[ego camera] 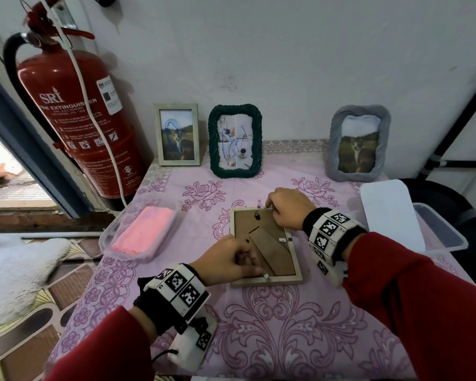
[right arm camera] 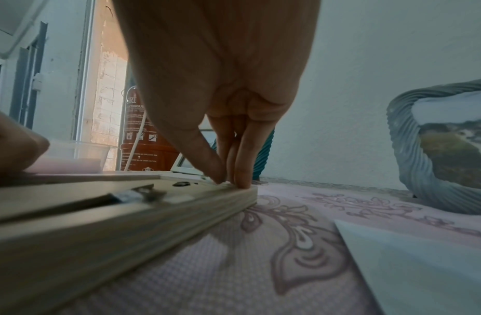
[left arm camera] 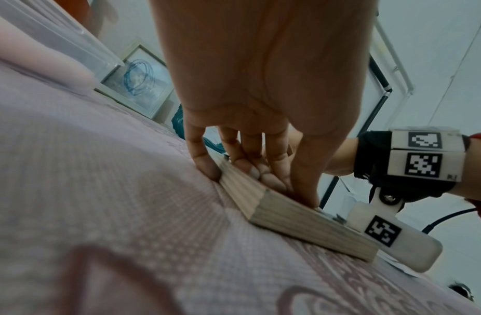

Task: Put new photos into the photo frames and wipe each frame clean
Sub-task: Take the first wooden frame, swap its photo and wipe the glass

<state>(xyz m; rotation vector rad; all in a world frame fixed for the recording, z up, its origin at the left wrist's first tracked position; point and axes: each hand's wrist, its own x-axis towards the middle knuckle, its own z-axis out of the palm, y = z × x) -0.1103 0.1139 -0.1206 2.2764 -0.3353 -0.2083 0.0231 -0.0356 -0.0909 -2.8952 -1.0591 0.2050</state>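
Both arms in red sleeves reach forward over the pink flowered tablecloth (ego camera: 286, 325), wrists bent down over a wooden photo frame (ego camera: 283, 279) that lies face down near the middle of the table, its brown backing up. The left hand (ego camera: 228, 261) presses its near left corner, little finger (left arm camera: 204, 164) down the outer edge, the other fingers and thumb flat on top, holding nothing. The right hand (ego camera: 289, 207) is at the far edge, thumb and fingertips (right arm camera: 242, 179) pinched together on the frame's top rim.
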